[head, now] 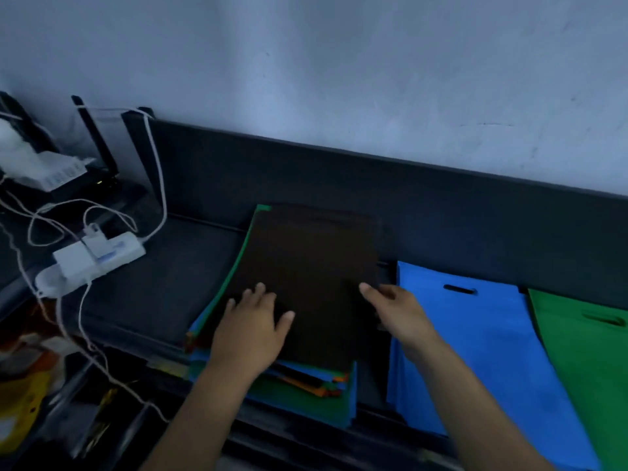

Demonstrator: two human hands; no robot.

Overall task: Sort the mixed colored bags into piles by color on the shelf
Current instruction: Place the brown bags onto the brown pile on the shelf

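Bare shelf (163, 287) left of stack (306, 283); cables (102, 212) beyond.

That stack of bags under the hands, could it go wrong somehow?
Maybe. The mixed stack sits at the shelf's front edge, so pulling the dark bag might drag others off. The right hand grips its edge while the left hand presses flat; two bags could lift together.

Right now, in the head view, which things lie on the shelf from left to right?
White power strip → mixed stack with a dark bag on top → blue bag → green bag.
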